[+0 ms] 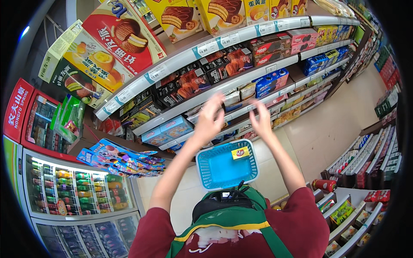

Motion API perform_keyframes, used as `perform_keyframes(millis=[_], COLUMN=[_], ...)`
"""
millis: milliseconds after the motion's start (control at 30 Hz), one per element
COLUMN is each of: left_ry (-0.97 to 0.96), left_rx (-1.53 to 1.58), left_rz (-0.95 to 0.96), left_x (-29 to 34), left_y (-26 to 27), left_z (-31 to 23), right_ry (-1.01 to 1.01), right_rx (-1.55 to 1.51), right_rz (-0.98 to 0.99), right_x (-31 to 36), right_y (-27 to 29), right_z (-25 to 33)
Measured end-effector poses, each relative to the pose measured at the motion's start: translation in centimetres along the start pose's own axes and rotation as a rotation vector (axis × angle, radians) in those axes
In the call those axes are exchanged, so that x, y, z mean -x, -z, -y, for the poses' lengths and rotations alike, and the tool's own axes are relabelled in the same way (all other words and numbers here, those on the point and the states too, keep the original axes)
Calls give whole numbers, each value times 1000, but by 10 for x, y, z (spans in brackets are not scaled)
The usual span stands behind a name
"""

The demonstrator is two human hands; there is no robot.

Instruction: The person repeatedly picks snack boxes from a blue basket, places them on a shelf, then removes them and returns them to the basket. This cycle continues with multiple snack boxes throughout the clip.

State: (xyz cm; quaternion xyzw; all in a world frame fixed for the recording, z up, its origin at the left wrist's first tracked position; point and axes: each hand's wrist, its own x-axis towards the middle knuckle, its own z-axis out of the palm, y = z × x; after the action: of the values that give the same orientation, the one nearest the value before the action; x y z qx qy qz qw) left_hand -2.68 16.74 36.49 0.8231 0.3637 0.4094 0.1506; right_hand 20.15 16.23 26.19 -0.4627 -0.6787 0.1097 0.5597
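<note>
Neither hand is gripping anything: the left hand (209, 118) and the right hand (261, 119) are both hanging open and blurred in the middle of the frame, fingers spread, a little apart from each other, in front of the lower snack shelves (241, 96). Whether any fingertip is touching a packet there I cannot tell, as the blur is hiding it.

Just below the hands, at the centre of the frame, a blue shopping basket (215, 172) is sitting on the floor, and a small yellow packet (240, 152) is lying alone against its far right corner. Behind the hands, pale bags and blue boxes (270, 81) are filling the shelf rows. Large red and yellow cake cartons (114, 43) are crowding the upper left of the frame, and a drinks cooler (73, 189) is standing at the lower left.

Judging by this, the person is working between picks, with one item already in the basket. A further pick would be calling for one hand to settle, close on a single packet, and lift it clear of its neighbours.
</note>
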Motion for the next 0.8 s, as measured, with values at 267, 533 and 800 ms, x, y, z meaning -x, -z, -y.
perform_keyframes(millis=[267,533,800], left_ry=[-300,-170,-525], left_rx=[11,700,331], left_rz=[-332,-113,-327], left_x=[-200,-267,-213], left_y=[106,100,87], left_z=[-39,-82,-91], right_ry=[407,324,556], right_rx=[-18,4,-198], right_rz=[-466,-446,-432], right_x=[-267,-364,-284], right_y=[51,28,61], right_z=[108,104,163])
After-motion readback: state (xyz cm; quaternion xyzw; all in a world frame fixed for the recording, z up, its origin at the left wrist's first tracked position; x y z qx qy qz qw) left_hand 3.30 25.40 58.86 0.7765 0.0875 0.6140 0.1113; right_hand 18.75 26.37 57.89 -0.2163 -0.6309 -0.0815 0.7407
